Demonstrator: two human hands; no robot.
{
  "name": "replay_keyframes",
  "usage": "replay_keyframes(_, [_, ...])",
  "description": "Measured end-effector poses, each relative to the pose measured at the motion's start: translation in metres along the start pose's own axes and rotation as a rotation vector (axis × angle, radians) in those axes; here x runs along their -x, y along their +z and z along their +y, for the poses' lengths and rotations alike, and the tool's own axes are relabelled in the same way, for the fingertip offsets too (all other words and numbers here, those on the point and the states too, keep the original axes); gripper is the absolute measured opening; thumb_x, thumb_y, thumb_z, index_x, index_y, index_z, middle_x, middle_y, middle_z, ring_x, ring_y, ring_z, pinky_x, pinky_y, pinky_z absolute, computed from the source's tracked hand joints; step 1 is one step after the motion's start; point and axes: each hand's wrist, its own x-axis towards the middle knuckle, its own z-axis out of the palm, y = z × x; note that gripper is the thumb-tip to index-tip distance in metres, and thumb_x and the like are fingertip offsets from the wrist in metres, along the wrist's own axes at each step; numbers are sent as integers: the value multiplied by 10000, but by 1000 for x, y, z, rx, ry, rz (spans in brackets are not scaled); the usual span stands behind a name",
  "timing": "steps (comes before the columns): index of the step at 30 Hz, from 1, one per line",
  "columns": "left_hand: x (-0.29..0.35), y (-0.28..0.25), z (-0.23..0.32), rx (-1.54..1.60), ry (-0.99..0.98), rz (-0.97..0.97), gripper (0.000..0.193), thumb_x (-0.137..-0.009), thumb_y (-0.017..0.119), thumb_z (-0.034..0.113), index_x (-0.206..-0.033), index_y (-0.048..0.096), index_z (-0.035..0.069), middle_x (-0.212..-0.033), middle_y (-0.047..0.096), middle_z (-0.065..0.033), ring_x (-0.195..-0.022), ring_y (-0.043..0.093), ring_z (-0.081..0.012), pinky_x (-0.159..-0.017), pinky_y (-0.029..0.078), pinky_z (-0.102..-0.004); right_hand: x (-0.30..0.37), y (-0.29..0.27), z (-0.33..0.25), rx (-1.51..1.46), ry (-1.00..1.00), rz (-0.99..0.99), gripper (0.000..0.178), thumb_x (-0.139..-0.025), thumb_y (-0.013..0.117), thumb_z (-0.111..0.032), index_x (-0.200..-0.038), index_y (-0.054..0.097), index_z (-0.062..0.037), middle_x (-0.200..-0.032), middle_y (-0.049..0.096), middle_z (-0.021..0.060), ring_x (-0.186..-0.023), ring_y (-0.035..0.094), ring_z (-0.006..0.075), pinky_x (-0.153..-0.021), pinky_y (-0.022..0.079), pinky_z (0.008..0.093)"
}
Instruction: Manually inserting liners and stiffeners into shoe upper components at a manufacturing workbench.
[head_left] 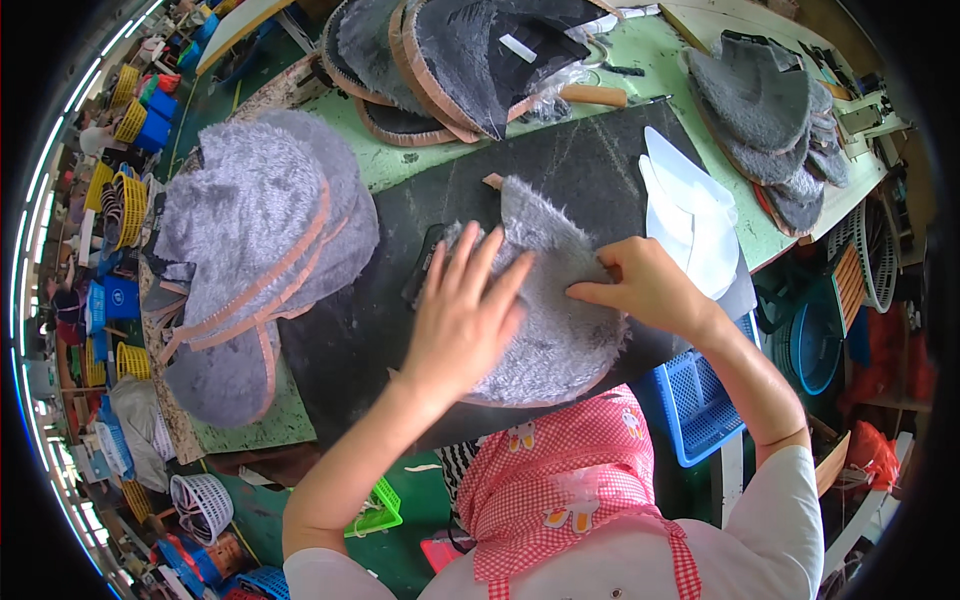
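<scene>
Grey plush fabric piece is laid on the black mat, near the red checked apron. The left hand is spread wide over its left part. Its right edge is touched by the right hand, with bent fingers; whether it is gripped cannot be told. Edged plush pieces are stacked at left, white sheets at right.

Black mat on green table; plush pieces atop.
</scene>
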Motion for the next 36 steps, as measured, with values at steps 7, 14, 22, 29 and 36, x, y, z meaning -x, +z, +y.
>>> replay_keyframes(7, [12,-5,-5,187,-47,175,682,-871,661,391,-1458,434,126,-1523,262,-276,-1400,232,-507,-1137,232,-572,-20,11,12,395,-588,504,541,-700,811,-378,-1009,619,22,-923,636,154,-930,602,350,-817,507,404])
replay_keyframes(14, [28,-83,-30,999,-424,391,612,-854,685,-12,-1406,421,-43,-1410,506,-166,-1243,526,-209,-1017,442,-328,-17,-1,-16,-745,-493,-147,356,-861,754,-151,-1142,573,-27,-1060,627,28,-1030,558,103,-938,448,289])
replay_keyframes(22, [51,-212,-165,-401,-582,406,654,-849,688,71,-1449,432,123,-1504,402,-157,-1322,444,-305,-1106,356,-427,-186,-94,49,-2,-251,901,675,-686,777,-134,-1296,523,7,-1325,542,198,-1212,539,332,-978,479,428])
replay_keyframes(29, [14,-173,-138,-709,-572,325,745,-789,727,129,-1464,422,210,-1542,348,-133,-1454,270,-346,-1147,206,-597,-147,-74,-36,-122,-669,857,449,-677,827,-139,-1056,593,-75,-1473,423,162,-1349,400,380,-1132,297,460])
replay_keyframes(36, [-99,-185,-15,-234,160,491,784,-679,819,285,-1388,515,146,-1560,323,-119,-1468,199,-391,-1162,150,-573,-41,-102,-74,-548,-1036,193,197,-894,628,47,-1059,533,-4,-1037,615,18,-1000,552,64,-895,459,250])
